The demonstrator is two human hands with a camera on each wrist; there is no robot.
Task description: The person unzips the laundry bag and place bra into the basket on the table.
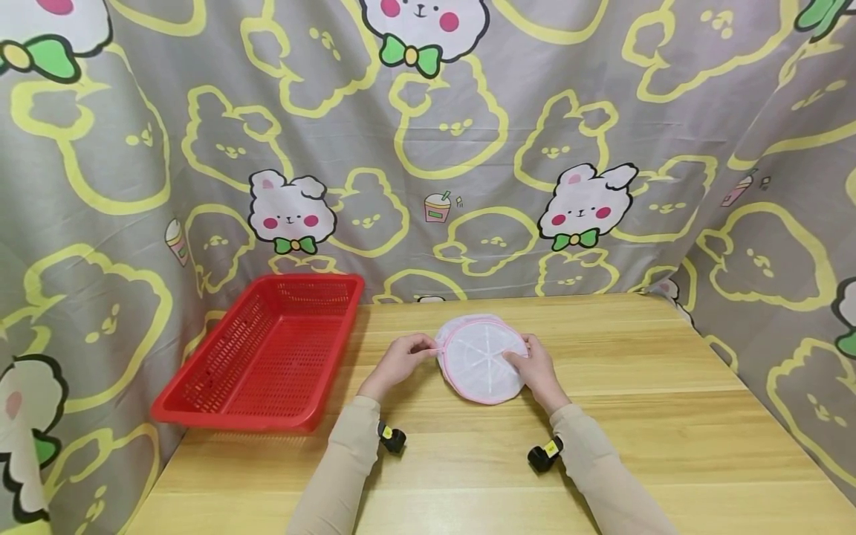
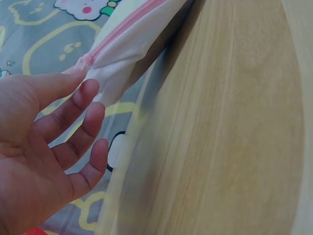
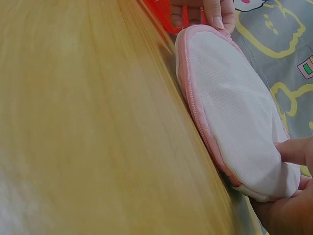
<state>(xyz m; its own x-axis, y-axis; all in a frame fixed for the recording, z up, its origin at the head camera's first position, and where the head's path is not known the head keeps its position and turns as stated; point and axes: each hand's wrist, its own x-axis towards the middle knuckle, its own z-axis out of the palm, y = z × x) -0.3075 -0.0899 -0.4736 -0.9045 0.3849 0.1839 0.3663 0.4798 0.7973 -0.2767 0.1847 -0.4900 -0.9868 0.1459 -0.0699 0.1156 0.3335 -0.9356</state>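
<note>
A round white mesh laundry bag (image 1: 487, 362) with a pink zipper rim is held just over the wooden table, its face tilted up. My left hand (image 1: 406, 362) pinches the rim at the bag's left edge between thumb and forefinger; in the left wrist view the other fingers of that hand (image 2: 58, 132) are loosely bent and touch nothing. My right hand (image 1: 539, 369) grips the right side, thumb on the face and fingers behind. In the right wrist view the zipper teeth run along the near edge of the bag (image 3: 230, 107).
A red slotted plastic basket (image 1: 281, 371) stands on the left of the wooden table (image 1: 642, 431). A grey curtain (image 1: 495, 141) with cartoon prints hangs behind and at both sides. Each wrist carries a small black camera (image 1: 545, 454).
</note>
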